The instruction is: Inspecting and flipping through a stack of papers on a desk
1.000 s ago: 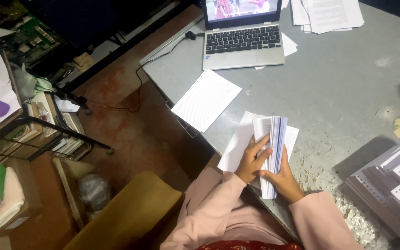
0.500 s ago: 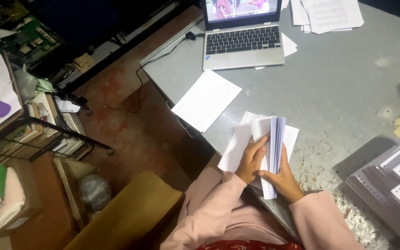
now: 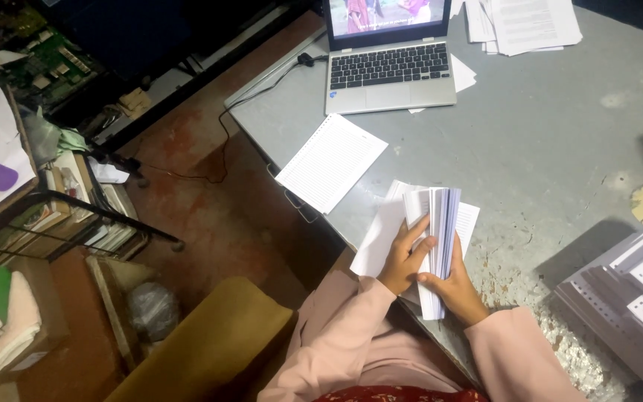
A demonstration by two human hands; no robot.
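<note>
Both hands grasp the stack of lined sheets (image 3: pixel 437 246) edge-up on grey surface (image 3: pixel 560 134): left hand (image 3: pixel 403 257) fanning pages, right hand (image 3: pixel 452 286) gripping the bottom.

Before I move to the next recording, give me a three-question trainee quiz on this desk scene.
1. True or false: both hands grip the stack of white sheets that stands on edge on the grey table.
2. Which lies nearest the laptop? A) the lined sheet B) the yellow chair back C) the grey paper pile
3. Fill in: the left hand has its thumb on the stack's ____ edge.

Key: 1 true, with the right hand low on the stack; 2 A; 3 left.
</note>
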